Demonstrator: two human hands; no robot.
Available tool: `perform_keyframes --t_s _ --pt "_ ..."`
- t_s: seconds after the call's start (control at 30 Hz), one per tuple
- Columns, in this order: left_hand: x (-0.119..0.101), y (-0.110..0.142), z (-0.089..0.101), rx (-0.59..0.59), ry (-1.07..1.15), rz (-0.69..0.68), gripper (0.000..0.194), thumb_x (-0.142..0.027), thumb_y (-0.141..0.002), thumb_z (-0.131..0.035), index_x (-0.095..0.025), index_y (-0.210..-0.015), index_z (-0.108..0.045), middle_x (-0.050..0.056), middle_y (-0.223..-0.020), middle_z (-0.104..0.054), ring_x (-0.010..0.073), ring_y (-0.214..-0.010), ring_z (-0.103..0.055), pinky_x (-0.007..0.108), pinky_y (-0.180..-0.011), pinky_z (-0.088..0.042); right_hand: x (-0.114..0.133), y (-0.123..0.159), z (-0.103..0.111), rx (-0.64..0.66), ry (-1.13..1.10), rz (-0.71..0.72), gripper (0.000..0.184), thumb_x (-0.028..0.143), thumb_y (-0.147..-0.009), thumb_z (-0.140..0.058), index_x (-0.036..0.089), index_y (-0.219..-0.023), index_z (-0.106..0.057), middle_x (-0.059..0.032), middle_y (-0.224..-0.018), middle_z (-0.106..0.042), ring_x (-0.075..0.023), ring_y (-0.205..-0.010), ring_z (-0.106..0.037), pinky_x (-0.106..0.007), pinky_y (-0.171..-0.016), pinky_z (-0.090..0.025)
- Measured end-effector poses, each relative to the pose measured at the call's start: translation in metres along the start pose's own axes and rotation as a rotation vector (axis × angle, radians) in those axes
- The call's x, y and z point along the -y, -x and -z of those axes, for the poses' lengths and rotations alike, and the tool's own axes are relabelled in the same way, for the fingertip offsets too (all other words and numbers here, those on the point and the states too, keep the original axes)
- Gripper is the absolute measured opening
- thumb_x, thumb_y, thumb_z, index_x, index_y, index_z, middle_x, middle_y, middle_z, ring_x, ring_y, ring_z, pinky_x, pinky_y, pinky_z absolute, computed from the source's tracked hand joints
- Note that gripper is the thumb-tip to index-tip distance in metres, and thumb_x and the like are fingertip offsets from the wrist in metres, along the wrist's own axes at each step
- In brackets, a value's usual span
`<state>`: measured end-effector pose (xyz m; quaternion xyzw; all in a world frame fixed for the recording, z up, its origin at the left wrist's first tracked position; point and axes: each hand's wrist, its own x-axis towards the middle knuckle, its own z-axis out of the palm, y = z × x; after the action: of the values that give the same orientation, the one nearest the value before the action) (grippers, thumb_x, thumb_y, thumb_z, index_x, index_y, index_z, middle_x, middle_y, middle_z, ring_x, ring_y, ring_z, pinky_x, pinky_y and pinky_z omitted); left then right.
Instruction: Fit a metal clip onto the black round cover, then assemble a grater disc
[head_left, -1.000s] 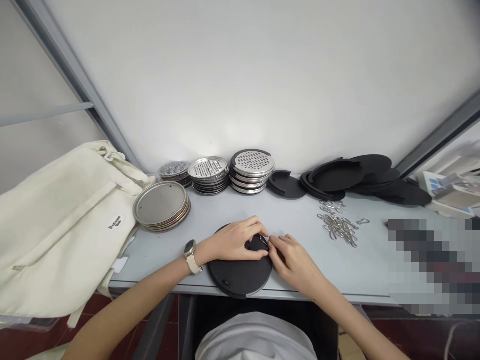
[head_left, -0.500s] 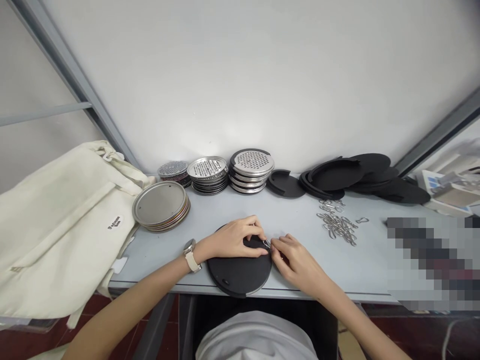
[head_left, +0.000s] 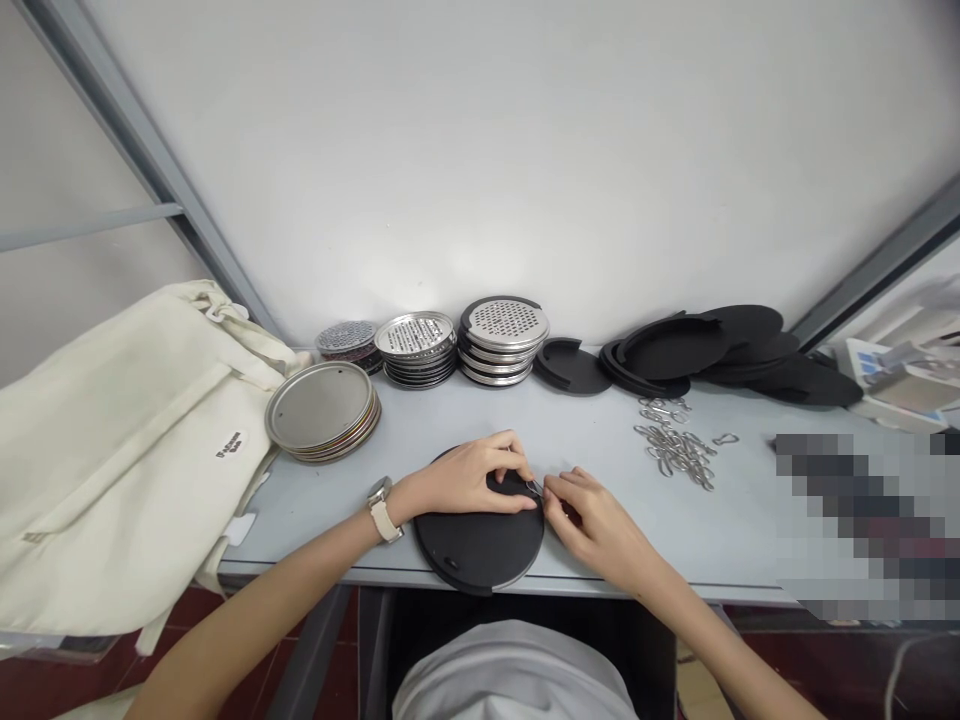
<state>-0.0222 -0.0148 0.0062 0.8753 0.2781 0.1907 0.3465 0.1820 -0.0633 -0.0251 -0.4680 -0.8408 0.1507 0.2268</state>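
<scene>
A black round disc [head_left: 484, 548] lies flat near the front edge of the table, with a thin metallic rim showing at its lower right. My left hand [head_left: 476, 480] rests on top of it, fingers curled and thumb and fingertips gripping at its right side. Between the two hands, at the disc's right rim, is a small silver carabiner clip [head_left: 534, 488]. My right hand [head_left: 596, 520] pinches the clip's outer end, just off the rim. Fingers partly hide how the clip meets the disc.
Metal grater discs [head_left: 415, 337] stand stacked along the wall, near a pile of plain grey lids [head_left: 319, 405]. Black round holders [head_left: 667, 355] lie at the back right, before them loose carabiner clips [head_left: 679, 450]. A cream bag [head_left: 142, 450] covers the left side.
My right hand has shifted slightly right, drawing the clip's outer end past the disc's rim. My left hand and the disc stay almost in place.
</scene>
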Motion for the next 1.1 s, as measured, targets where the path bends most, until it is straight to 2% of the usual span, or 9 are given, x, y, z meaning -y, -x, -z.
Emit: perform_keyframes --t_s 0.23,0.5,0.67,1.1 --pt "0.0009 -0.0003 -0.0014 0.0 0.015 0.01 0.023 -0.035 -0.078 -0.067 -0.019 -0.093 -0.062 0.004 -0.101 -0.055 0.0115 -0.077 -0.056 0.025 -0.073 -0.047 -0.0028 -0.0001 -0.0016 0.001 -0.03 -0.016 0.03 0.019 -0.094 -0.036 0.022 -0.064 -0.029 0.0034 -0.057 -0.039 -0.0158 -0.059 -0.041 -0.03 -0.065 -0.035" --pt "-0.002 -0.001 -0.0006 -0.013 -0.024 -0.002 0.027 -0.035 -0.077 -0.068 -0.019 -0.097 -0.058 0.002 -0.096 -0.053 0.0109 -0.073 -0.053 0.025 -0.07 -0.045 -0.0051 0.001 -0.0047 0.009 -0.021 0.007 0.027 0.021 -0.096 -0.033 0.022 -0.069 -0.035 0.0025 -0.06 -0.042 -0.0162 -0.059 -0.041 -0.03 -0.065 -0.035" --pt "-0.0012 -0.0012 -0.0009 -0.024 -0.028 -0.009 0.025 -0.036 -0.077 -0.068 -0.018 -0.092 -0.058 0.001 -0.092 -0.052 0.0104 -0.072 -0.052 0.024 -0.069 -0.044 -0.0064 -0.0008 -0.0038 0.032 -0.03 0.036 0.027 0.019 -0.095 -0.034 0.021 -0.067 -0.035 0.0028 -0.06 -0.042 -0.0151 -0.058 -0.041 -0.031 -0.067 -0.036" --pt "-0.0028 -0.0008 0.0011 0.012 0.001 -0.018 0.024 -0.031 -0.079 -0.066 -0.018 -0.098 -0.059 0.002 -0.096 -0.053 0.0104 -0.072 -0.053 0.025 -0.071 -0.045 -0.0041 -0.0002 -0.0024 0.002 -0.077 -0.021 0.028 0.021 -0.095 -0.035 0.022 -0.067 -0.031 0.003 -0.059 -0.039 -0.0169 -0.063 -0.042 -0.03 -0.064 -0.035"
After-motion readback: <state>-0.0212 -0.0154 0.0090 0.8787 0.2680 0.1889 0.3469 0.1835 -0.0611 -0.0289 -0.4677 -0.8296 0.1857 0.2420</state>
